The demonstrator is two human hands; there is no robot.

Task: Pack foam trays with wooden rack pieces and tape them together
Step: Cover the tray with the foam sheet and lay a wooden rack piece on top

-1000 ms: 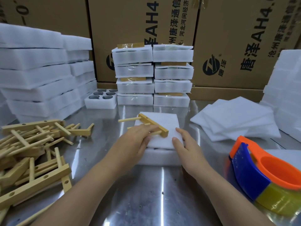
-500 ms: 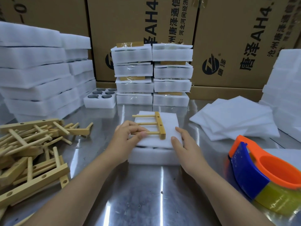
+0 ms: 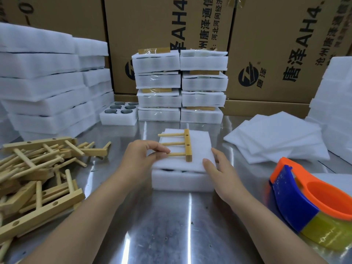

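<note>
The left hand (image 3: 141, 155) pinches the nearest of 3 round dowels (image 3: 175, 143) on the pale wooden comb-shaped rack piece (image 3: 187, 144), lying flat at centre on the thin soft white foam sheet (image 3: 200, 149) capping the thick white foam tray (image 3: 181, 181) — likely squaring it for taping; the right hand (image 3: 219, 169), fingers straight, steadies the sheet's near-right edge; the glossy orange-and-blue tape dispenser (image 3: 304, 197) sits near right.

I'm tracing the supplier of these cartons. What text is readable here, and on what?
"唐泽AH4." on the right carton, large print, cut off above.
"唐泽" beside its round logo.
"沧州唐泽通" in its small print, rest blurred.
"AH4", "唐泽通信", "河北河间经济" on the middle carton.
"-0" on the left carton, fragment only.
</note>
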